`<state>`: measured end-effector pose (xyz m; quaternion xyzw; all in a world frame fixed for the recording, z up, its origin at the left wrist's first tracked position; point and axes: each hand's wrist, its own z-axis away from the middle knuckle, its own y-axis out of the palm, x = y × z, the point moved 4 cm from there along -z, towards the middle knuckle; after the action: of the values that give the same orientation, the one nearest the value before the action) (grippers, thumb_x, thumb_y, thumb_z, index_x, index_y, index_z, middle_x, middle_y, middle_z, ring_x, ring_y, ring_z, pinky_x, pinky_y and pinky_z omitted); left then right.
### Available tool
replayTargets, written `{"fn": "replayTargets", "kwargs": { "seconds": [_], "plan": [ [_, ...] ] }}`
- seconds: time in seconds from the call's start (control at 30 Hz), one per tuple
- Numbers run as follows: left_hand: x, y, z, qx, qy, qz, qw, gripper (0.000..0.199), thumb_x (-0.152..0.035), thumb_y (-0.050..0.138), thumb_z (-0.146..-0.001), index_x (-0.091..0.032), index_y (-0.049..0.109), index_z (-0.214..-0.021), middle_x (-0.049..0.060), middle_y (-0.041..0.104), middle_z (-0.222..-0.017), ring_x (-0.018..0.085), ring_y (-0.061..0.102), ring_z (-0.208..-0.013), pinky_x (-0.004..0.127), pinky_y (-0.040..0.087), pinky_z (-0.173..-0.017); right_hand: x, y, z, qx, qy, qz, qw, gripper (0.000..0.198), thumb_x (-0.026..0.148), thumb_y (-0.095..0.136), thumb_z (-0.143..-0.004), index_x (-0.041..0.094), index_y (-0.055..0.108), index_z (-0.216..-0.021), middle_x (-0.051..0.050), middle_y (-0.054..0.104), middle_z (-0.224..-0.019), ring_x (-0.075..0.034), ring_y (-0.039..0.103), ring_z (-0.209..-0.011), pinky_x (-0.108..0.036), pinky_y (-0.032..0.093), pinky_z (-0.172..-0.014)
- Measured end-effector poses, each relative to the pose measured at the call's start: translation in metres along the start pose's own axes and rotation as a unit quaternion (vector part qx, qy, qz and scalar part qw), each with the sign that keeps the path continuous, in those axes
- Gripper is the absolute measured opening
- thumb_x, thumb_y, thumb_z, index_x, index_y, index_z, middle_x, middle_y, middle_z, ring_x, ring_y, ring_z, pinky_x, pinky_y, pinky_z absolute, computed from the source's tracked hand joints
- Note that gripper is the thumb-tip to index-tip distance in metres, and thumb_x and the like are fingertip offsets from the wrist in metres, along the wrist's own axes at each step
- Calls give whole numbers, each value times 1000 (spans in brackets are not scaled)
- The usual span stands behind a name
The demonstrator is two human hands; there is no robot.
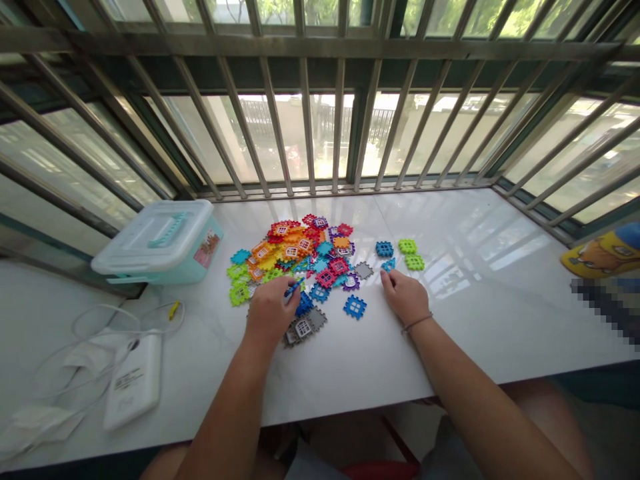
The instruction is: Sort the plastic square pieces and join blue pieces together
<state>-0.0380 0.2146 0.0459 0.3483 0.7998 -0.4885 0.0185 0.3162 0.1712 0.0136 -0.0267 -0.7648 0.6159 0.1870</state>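
Note:
My left hand (273, 308) is closed on a dark blue building tile (294, 287), held at a tilt over the front of a heap of colourful interlocking tiles (280, 252). My right hand (406, 295) grips a lighter blue tile (389, 265) between thumb and fingers, low over the table. Just beyond it lie a blue window tile (385, 249) and two green window tiles (411, 254). Between my hands a blue window tile (355, 307) lies flat by itself. Grey tiles (303, 328) sit beside my left hand, which partly hides the heap.
A lidded turquoise box (160, 240) stands at the back left of the white table (480, 320). A white power bank (134, 380), cables and crumpled tissue (43, 427) lie at the left. A yellow packet (603, 252) is at the right edge. Metal bars (310, 127) border the back.

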Motion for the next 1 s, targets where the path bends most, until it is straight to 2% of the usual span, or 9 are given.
{"fn": "replayTargets", "kwargs": {
  "seconds": [0.13,0.27,0.37,0.57,0.73,0.87,1.0],
  "plan": [
    [2,-13,11,45,20,-4,999,4,-25,68,-99,-24,69,-103,7,77,-102,28,72,-97,40,53,-90,-1,1,0,-1,-1,-5,1000,52,55,43,-114,22,67,-82,-4,66,-73,-15,43,-63,-34,16,-63],
    [-7,-5,19,109,41,-40,992,12,-19,72,-94,-25,73,-104,8,79,-115,31,72,-107,46,52,-96,-2,2,0,-6,-2,-8,1000,51,56,43,-114,22,66,-82,-4,66,-73,-15,44,-63,-33,16,-63],
    [-13,3,21,137,51,-56,988,9,-24,75,-94,-25,76,-104,8,79,-123,33,71,-112,50,52,-100,-2,2,0,-6,-2,-5,1000,51,55,43,-114,22,66,-82,-4,66,-73,-15,45,-63,-33,16,-63],
    [-15,7,23,145,63,-40,987,15,-35,76,-97,-24,76,-108,11,77,-130,34,68,-121,52,51,-107,0,1,0,0,0,-2,1000,51,55,43,-114,22,67,-83,-4,67,-74,-15,46,-64,-33,16,-63],
    [-17,8,21,140,77,-29,987,18,-19,77,-92,-26,78,-109,9,78,-127,33,69,-119,54,51,-109,-1,1,0,4,0,0,1000,52,56,42,-114,22,69,-84,-5,68,-76,-16,48,-65,-33,17,-64],
    [-44,8,24,132,96,-11,987,22,-17,67,-101,-29,79,-115,9,79,-120,29,69,-116,52,52,-107,-1,1,0,2,1,1,1000,53,56,43,-114,22,69,-83,-5,67,-75,-16,47,-64,-34,16,-64],
    [-99,21,42,147,179,33,972,24,-20,60,-108,-31,78,-119,8,77,-127,27,68,-119,48,50,-108,0,1,0,2,0,-2,1000,52,55,44,-114,22,69,-83,-5,68,-75,-16,47,-65,-34,16,-64]
  ]
}}
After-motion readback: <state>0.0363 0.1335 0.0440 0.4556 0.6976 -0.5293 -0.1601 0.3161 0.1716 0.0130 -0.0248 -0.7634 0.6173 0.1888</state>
